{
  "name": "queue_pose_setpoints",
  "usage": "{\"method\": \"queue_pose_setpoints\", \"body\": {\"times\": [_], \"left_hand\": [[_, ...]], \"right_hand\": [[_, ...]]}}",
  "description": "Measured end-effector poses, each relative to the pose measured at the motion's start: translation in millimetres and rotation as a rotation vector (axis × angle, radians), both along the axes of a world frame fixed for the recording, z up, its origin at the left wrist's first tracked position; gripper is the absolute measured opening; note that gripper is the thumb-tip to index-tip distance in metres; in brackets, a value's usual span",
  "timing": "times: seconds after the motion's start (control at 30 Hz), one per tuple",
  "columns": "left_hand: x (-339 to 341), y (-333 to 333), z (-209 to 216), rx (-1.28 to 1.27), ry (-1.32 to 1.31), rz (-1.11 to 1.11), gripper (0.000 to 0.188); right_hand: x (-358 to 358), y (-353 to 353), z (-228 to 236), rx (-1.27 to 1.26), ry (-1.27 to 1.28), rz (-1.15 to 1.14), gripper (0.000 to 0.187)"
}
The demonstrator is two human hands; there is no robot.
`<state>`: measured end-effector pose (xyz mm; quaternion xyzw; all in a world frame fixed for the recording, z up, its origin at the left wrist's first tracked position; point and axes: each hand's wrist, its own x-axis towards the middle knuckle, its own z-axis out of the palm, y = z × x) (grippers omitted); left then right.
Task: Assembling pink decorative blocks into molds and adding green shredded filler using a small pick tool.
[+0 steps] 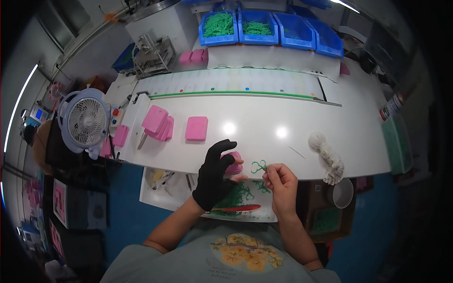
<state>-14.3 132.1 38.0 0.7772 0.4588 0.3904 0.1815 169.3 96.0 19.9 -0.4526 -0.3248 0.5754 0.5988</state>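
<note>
My left hand (pixel 213 178), in a black glove with some bare fingertips, is curled around a small pink block (pixel 231 167) at the table's front edge. Its index finger reaches out beyond the block, while part of the block is hidden behind the fingers. To the right, my bare right hand (pixel 281 185) pinches a thin green looped piece (pixel 258 166) between thumb and fingertips. The piece's open loops point toward the left hand. Below both hands, a white tray (pixel 155 195) holds green scraps (pixel 241 192) and a red-handled tool (pixel 240 208).
On the white table lie a pink block (pixel 197 128), a pink stack (pixel 158 123) and a bundled white cloth (pixel 325 158). Blue bins (pixel 295 32), two with green pieces, stand at the back. A fan (pixel 86 120) is at the left, a green container (pixel 398 144) at the right.
</note>
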Motion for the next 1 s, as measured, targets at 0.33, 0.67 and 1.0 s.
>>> {"method": "queue_pose_setpoints", "body": {"times": [0.33, 0.67, 1.0], "left_hand": [[7.3, -1.5, -2.3, -0.050, -0.158, -0.097, 0.023], [10.9, -3.9, 7.8, -0.266, -0.206, -0.149, 0.023], [4.5, -3.7, -4.3, -0.216, -0.229, -0.195, 0.020]], "right_hand": [[-2.6, -3.0, -2.9, -0.014, -0.003, 0.012, 0.012], [-7.1, -9.8, -3.8, 0.051, -0.212, 0.014, 0.010], [-9.5, -12.3, 6.5, 0.272, -0.620, -0.057, 0.004]]}}
